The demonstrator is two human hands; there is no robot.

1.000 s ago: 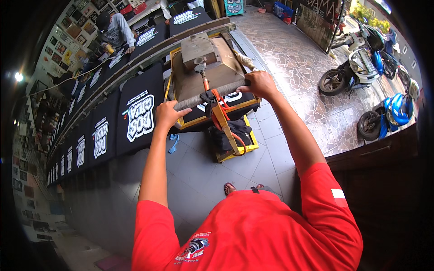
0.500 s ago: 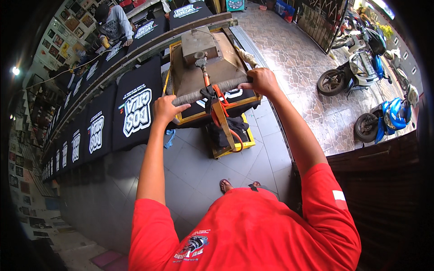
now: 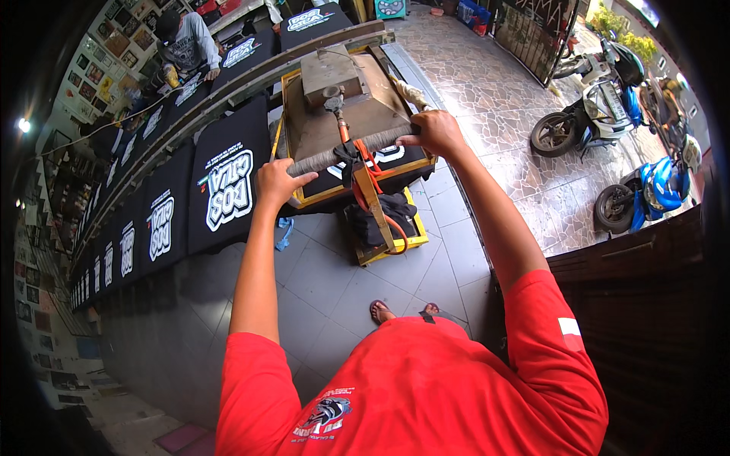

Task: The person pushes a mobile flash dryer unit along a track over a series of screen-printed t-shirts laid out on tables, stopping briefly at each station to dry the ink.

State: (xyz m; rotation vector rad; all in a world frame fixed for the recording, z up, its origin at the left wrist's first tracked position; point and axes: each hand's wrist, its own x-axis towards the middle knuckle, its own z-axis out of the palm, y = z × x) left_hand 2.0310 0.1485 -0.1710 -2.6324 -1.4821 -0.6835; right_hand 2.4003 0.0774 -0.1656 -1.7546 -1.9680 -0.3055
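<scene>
My left hand (image 3: pixel 278 182) is wrapped round the left end of a cord-wound handle bar (image 3: pixel 334 157). At the bar's right end my right hand (image 3: pixel 439 137) is closed, its thumb lying along the winding. The bar runs along the near side of a brown metal heater hood (image 3: pixel 304 133), which has a box-shaped top and a yellow frame. A gas valve (image 3: pixel 333 97) stands on a pipe in front of the box, and an orange hose (image 3: pixel 397 229) loops down from it. Below the hood a black printed T-shirt (image 3: pixel 391 154) shows in part.
Black printed T-shirts (image 3: pixel 226 144) lie in a long row at left. Behind a rail, a co-worker (image 3: pixel 186 45) leans over another row. Under the hood stands a yellow stand (image 3: pixel 414 242) with dark cloth. Motorbikes (image 3: pixel 608 114) are parked at right, beyond the tiled floor (image 3: pixel 494 99).
Both hands keep their hold on the bar. The hood and my hands sit slightly further left in the picture. The co-worker's hand has shifted a little.
</scene>
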